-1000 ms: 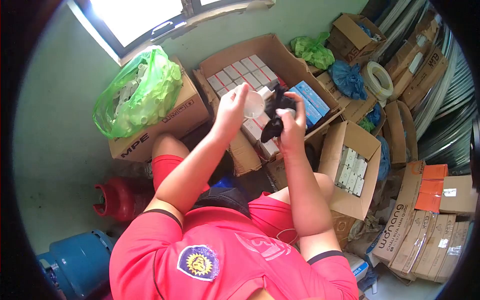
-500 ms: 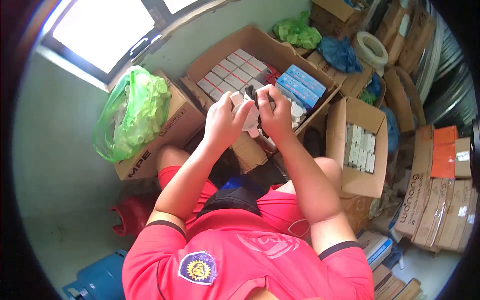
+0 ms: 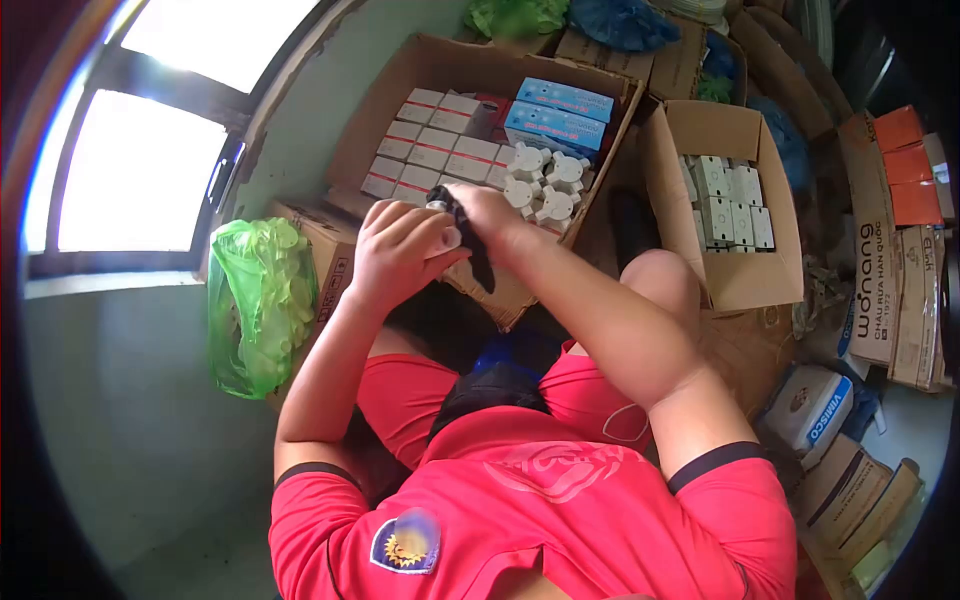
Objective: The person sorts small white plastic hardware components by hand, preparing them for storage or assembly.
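Observation:
My left hand (image 3: 395, 250) is closed around a white plastic junction box (image 3: 451, 238); only a short round spout shows past the fingers. Against it, my right hand (image 3: 482, 215) presses a dark cloth (image 3: 478, 262) whose end hangs down between the hands. Both hands are raised over the front edge of a large open carton. In that carton, just beyond my right hand, stand several white round junction boxes (image 3: 545, 185) with spouts.
The large carton (image 3: 618, 120) also holds white boxes (image 3: 432, 147) with red stripes and blue boxes (image 3: 555, 130). On the right an open carton (image 3: 685, 235) contains white switch-like blocks (image 3: 735, 205). A green bag (image 3: 255, 310) of fittings sits at left beneath the window (image 3: 145, 170).
My view has shifted. The hands have drawn together and turned; the white junction box, largely visible before, is now mostly covered by my left fingers, with the dark cloth against it.

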A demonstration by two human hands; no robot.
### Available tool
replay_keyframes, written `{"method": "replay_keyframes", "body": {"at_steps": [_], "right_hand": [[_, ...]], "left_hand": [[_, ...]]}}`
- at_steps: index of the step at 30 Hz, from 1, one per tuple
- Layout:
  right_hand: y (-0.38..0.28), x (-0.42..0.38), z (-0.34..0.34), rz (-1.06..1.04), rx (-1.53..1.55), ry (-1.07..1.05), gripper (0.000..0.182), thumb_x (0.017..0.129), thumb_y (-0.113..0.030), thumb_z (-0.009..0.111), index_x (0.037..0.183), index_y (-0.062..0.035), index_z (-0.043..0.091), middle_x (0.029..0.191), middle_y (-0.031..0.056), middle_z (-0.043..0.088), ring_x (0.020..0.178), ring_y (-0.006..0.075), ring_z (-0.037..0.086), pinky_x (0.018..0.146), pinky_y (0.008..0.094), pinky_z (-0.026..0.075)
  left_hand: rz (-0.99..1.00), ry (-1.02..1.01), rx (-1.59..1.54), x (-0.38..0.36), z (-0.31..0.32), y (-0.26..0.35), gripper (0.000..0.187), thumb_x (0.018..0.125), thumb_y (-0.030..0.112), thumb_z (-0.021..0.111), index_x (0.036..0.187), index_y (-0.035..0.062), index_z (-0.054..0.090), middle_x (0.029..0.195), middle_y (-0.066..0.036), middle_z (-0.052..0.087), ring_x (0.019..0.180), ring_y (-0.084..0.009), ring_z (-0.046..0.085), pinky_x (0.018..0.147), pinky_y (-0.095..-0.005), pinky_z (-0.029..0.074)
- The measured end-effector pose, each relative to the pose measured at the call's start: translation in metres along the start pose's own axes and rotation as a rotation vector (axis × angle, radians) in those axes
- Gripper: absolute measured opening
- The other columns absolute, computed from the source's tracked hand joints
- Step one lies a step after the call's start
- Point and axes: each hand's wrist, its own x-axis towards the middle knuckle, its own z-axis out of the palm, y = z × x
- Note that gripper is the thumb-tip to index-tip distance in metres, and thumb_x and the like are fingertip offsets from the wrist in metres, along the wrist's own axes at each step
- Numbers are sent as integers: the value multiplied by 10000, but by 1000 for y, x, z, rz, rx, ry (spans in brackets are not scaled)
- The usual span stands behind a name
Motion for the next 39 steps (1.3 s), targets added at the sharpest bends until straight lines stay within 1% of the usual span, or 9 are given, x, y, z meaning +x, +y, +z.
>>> {"method": "replay_keyframes", "body": {"at_steps": [3, 5, 8, 12, 14, 16, 21, 26, 39], "right_hand": [[21, 9, 1, -302, -425, 266, 377, 985, -312, 581, 907, 42, 682, 808, 120, 702, 723, 217, 683, 664, 373, 536], [11, 5, 6, -498, -798, 390, 351, 955, -321, 627, 936, 22, 703, 855, 238, 714, 818, 369, 717, 708, 447, 537], [-10, 0, 14, -721, -873, 383, 298, 962, -308, 654, 917, -17, 701, 766, 187, 690, 723, 298, 694, 660, 381, 507], [-23, 8, 17, -930, -821, 443, 301, 963, -308, 672, 901, -15, 699, 740, 155, 687, 690, 249, 678, 648, 371, 501], [-33, 14, 16, -811, -582, 483, 345, 965, -340, 645, 891, -7, 695, 732, 187, 684, 724, 334, 695, 693, 413, 524], [-48, 20, 8, -700, -254, 495, 371, 978, -363, 635, 888, -7, 692, 793, 109, 690, 759, 216, 671, 712, 367, 508], [-118, 9, -32, -691, 541, 432, 332, 1020, -386, 522, 1034, -95, 680, 942, 46, 694, 863, 176, 679, 791, 363, 547], [-171, -20, -84, -965, 446, 312, 412, 1029, -329, 364, 1057, -43, 659, 993, 121, 726, 919, 275, 706, 872, 435, 570], [-188, -60, -104, -876, 474, 435, 399, 1021, -311, 353, 1018, -65, 668, 990, 91, 708, 887, 252, 693, 856, 422, 580]], "left_hand": [[-247, 108, -195, -27, 12, -15, 504, 874, 500, 703, 1113, 57, 708, 1168, -165, 665, 1018, -387, 624, 960, -477, 440], [-443, 108, -277, -37, 20, -14, 590, 914, 465, 694, 1272, 3, 612, 1186, -178, 655, 1025, -332, 650, 945, -444, 480], [-980, 182, -957, -49, 35, -8, 704, 933, 355, 728, 1429, -69, 463, 1194, -171, 645, 1019, -237, 675, 908, -376, 537], [-1034, -48, -1165, -21, 22, -14, 766, 795, 33, 834, 1446, -27, 435, 1120, -106, 655, 986, -155, 674, 860, -295, 558], [-952, -164, -900, -10, 28, -23, 624, 767, 76, 846, 1298, -16, 532, 1058, -75, 664, 917, -115, 659, 807, -280, 549], [-929, -158, -886, 4, 39, -20, 441, 742, 88, 833, 1103, 17, 590, 980, -32, 660, 851, -77, 639, 751, -259, 531], [-827, -2, -818, 40, 104, -30, 597, 770, 179, 833, 1238, -15, 516, 1021, -116, 675, 950, -140, 652, 806, -311, 544], [-657, -146, -192, 58, 204, -60, 721, 668, 488, 875, 1092, -61, 676, 1135, -209, 668, 992, -360, 666, 890, -426, 525], [-865, -498, -64, 89, 341, -26, 660, 623, 476, 870, 1104, 56, 700, 1160, -144, 662, 1102, -335, 636, 941, -516, 503]]}}
